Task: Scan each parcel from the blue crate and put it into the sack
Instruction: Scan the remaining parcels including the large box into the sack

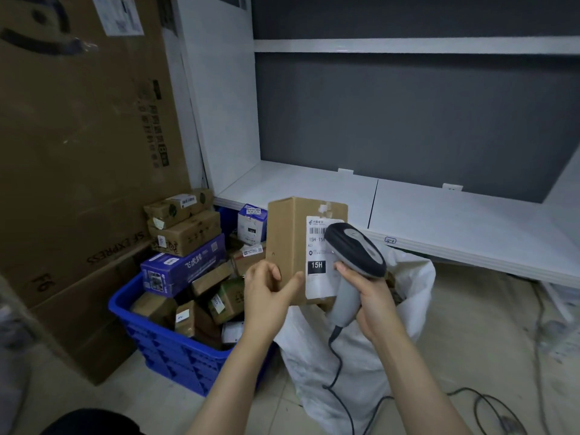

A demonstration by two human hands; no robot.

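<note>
Two hands: a left hand (pixel 266 290) and a right hand (pixel 373 299). One scanner (pixel 357 255) with one cable (pixel 337 356). One parcel (pixel 288 240) is held up, bearing one white label (pixel 320 277). One blue crate (pixel 175 356) and one white sack (pixel 361 356). About ten boxes (pixel 185 235) show in the crate: one purple, one white and blue, and the rest brown or greenish; any beneath cannot be counted. Two big cartons stand at the left, a tall carton (pixel 78 120) and a low carton (pixel 78 309). Two white shelves: an upper shelf (pixel 408 45) and a lower shelf (pixel 455 221).
</note>
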